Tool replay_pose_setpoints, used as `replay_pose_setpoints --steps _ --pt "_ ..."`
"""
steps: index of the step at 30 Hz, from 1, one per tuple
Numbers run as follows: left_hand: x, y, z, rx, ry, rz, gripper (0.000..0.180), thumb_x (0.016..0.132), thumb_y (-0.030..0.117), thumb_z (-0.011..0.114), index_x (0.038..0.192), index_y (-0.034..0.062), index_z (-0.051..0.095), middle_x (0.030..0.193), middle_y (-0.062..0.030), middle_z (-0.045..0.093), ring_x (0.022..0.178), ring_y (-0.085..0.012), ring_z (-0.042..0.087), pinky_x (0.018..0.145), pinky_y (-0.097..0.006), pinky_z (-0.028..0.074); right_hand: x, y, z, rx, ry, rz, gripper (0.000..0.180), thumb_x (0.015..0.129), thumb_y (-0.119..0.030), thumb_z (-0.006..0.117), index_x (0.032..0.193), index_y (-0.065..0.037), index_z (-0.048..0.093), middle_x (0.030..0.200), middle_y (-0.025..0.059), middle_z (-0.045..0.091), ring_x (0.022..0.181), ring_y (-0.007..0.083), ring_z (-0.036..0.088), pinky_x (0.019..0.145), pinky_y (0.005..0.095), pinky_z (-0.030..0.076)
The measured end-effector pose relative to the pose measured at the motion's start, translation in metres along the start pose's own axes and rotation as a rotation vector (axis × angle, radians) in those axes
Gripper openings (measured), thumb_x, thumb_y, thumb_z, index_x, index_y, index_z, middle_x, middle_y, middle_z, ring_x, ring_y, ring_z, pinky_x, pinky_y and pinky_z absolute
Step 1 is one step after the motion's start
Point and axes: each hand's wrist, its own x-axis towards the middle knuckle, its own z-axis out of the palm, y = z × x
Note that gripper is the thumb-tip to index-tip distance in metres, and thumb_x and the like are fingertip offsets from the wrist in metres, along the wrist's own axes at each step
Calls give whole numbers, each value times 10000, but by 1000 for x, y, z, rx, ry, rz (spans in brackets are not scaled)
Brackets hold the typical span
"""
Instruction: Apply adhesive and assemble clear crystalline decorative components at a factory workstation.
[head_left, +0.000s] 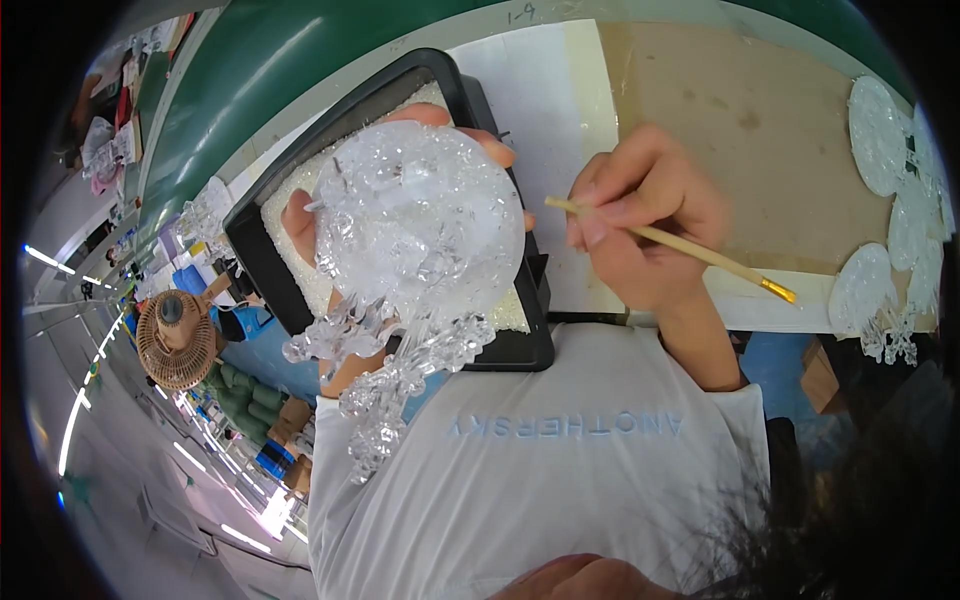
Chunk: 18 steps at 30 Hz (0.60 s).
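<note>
My left hand (300, 228) holds up a clear, round plastic ornament (420, 220) with dangling crystal-like tails (385, 390), fingers wrapped around its rim from behind. The ornament hangs over a black tray (480, 105) filled with white granules. To the right, my right hand (640, 225) grips a thin wooden-handled brush (680, 245); its handle end points toward the ornament and its gold ferrule end sticks out to the right. The brush is not touching the ornament.
Several similar clear round pieces (880, 135) lie at the right on a brown board (750, 130). A white sheet (545, 120) covers the bench beside the tray. A green belt (290, 60) runs behind. A wicker-coloured fan (175, 340) stands at the left.
</note>
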Motion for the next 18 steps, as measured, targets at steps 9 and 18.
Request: replay_pose_setpoints --steps 9,18 --pt "3 3 -5 3 -10 20 1007 781 674 627 1408 -69 362 1313 -431 435 1102 -439 605 879 -487 550 3 1 7 -26 -92 -18 160 774 80 672 741 -10 544 844 162 601 641 161 653 562 272 561" --pt "4 2 -10 -54 -65 -3 1017 785 663 636 1439 -55 335 1321 -420 436 1105 -482 596 896 -588 526 0 2 7 -52 -234 -34 154 713 94 639 686 -15 533 807 160 602 616 173 651 583 284 563"
